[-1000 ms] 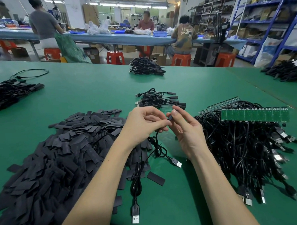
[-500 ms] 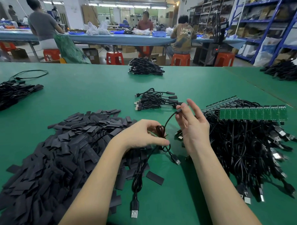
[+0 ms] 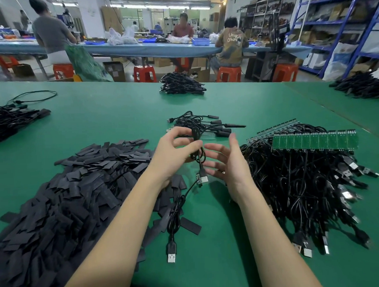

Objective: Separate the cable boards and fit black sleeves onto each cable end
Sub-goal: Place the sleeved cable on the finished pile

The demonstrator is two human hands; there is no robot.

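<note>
My left hand (image 3: 176, 152) pinches a thin black cable (image 3: 196, 143) between thumb and fingers. The cable is smooth and round, coiled into a small loop in my grip. Its shiny metal plug (image 3: 203, 178) hangs down from the loop. From the loop a strand runs toward the far edge to an end in a long, flat black sleeve (image 3: 234, 126). My right hand (image 3: 228, 163) is just beside the cable, fingers spread and loose, holding nothing. It looks a bit blurry.

All of this is over the middle of the green surface (image 3: 109, 116), which looks flat and smooth.

Toward the left edge lies a big heap of sleeves (image 3: 56, 203). They are flat, dull black strips, piled every which way.

Toward the right edge lies a thick tangle of cables (image 3: 305, 181), with silver plugs poking out. On top of the tangle sits a row of little boards (image 3: 314, 140). They are green, flat squares joined side by side.

Just past my hands is a small bunch of finished cables (image 3: 196, 123) with black sleeves on their ends.

Another cable (image 3: 174, 217) lies on the surface near my left arm, with a tiny board at one end and a plug at the other.
</note>
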